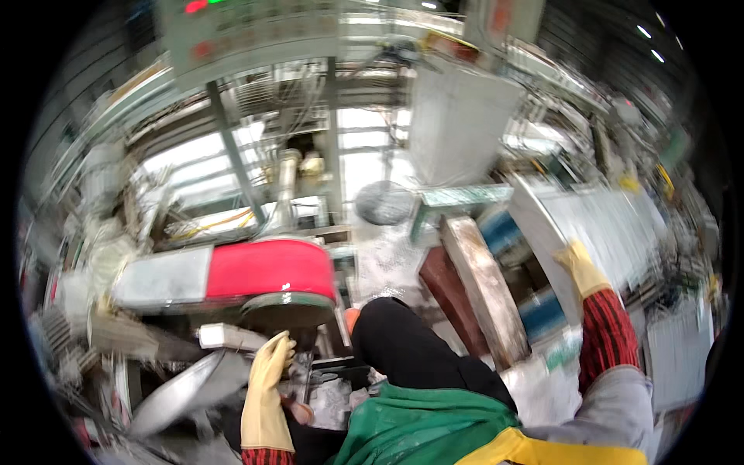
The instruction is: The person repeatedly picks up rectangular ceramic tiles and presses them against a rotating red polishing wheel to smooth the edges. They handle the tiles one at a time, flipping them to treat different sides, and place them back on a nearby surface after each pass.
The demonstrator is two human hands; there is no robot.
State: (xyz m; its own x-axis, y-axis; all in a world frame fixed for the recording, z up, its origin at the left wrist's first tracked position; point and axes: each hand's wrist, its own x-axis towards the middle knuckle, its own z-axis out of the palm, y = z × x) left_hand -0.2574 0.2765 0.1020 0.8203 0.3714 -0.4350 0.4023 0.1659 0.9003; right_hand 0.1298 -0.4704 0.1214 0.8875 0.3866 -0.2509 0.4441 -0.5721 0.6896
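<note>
My left hand (267,391), in a cream glove with a red and black checked cuff, hangs low at the left. Its fingers are loosely bent and apart, and I see nothing in them. Beside it is a dark bin (333,395) with pale broken chunks. My right hand (582,269), in a matching glove, lies against the near edge of a big pale grey stack of sheets or slabs (608,221) at the right. Its fingers look stretched along that edge. The picture is smeared by motion, so finer detail of the fingers is lost.
A machine with a red and grey belt (271,267) stands front left. A control panel (248,39) hangs above. Brown and whitish beams (484,291) lean by a green stand (465,195). A tall grey board (465,120) stands behind. A metal disc (190,391) sits lower left.
</note>
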